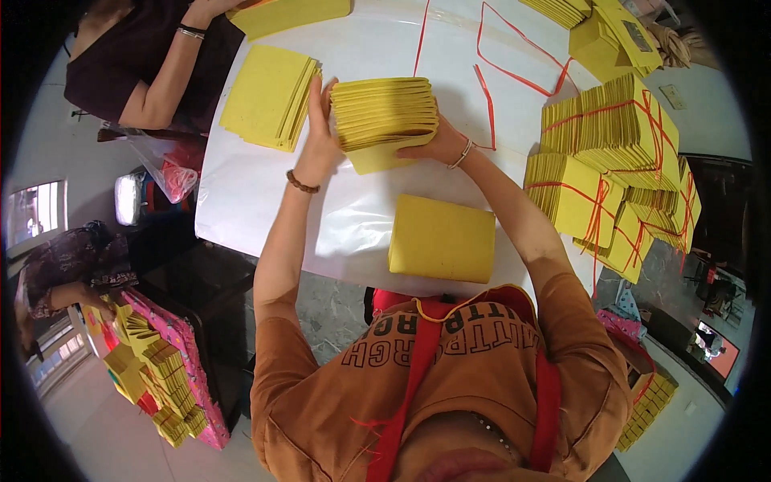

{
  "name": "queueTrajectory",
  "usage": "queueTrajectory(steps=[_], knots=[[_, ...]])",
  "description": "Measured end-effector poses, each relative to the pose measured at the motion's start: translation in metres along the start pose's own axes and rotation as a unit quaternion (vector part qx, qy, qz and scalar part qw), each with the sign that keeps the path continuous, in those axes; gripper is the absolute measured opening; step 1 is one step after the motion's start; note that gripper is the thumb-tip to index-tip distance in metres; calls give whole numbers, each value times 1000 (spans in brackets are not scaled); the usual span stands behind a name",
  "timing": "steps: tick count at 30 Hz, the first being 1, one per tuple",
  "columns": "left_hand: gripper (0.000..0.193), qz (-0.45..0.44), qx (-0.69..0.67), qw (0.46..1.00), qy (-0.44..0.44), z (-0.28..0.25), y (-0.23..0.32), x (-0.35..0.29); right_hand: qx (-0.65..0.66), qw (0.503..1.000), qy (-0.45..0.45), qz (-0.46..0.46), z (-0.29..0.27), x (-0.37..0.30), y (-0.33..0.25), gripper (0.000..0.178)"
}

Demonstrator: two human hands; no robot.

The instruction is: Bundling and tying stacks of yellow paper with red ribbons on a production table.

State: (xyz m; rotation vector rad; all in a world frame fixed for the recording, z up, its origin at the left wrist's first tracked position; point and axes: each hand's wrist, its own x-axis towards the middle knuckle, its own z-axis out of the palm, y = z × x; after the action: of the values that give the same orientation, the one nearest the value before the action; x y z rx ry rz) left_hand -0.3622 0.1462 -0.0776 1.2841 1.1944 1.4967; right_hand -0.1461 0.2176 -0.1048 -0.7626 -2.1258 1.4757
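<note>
Between my two hands stands a thick stack of folded yellow paper [384, 108], its layered edges facing up. My left hand [320, 132] presses along the stack's left side, with fingers pointing away from me. At the right side, my right hand [438, 143] grips the lower corner, its thumb reaching across the near face. Left of the stack, close to my left fingertips, lies a flat pile of yellow paper pieces [265, 96]. Nearer to me, another yellow block [442, 238] rests by the table's front edge.
Bundles of yellow paper [602, 136] tied with red string are piled at the table's right. A red string [488, 104] lies loose on the white table cover [337, 217]. A co-worker's arm [165, 76] is at the far left, near a yellow pile [293, 16].
</note>
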Motion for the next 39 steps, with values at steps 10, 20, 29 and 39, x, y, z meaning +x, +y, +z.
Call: queueTrajectory(steps=[10,20,29,39], knots=[[86,148,626,741,-193,32,88,19,8,1000,9,1,-2,0,-11,104],[97,117,628,732,-237,37,91,33,16,998,49,-48,0,-3,-6,103],[98,159,622,729,-238,44,91,22,56,996,68,-29,3,-2,-5,104],[82,112,605,757,-220,46,85,23,59,998,21,-33,-18,-2,-43,107]])
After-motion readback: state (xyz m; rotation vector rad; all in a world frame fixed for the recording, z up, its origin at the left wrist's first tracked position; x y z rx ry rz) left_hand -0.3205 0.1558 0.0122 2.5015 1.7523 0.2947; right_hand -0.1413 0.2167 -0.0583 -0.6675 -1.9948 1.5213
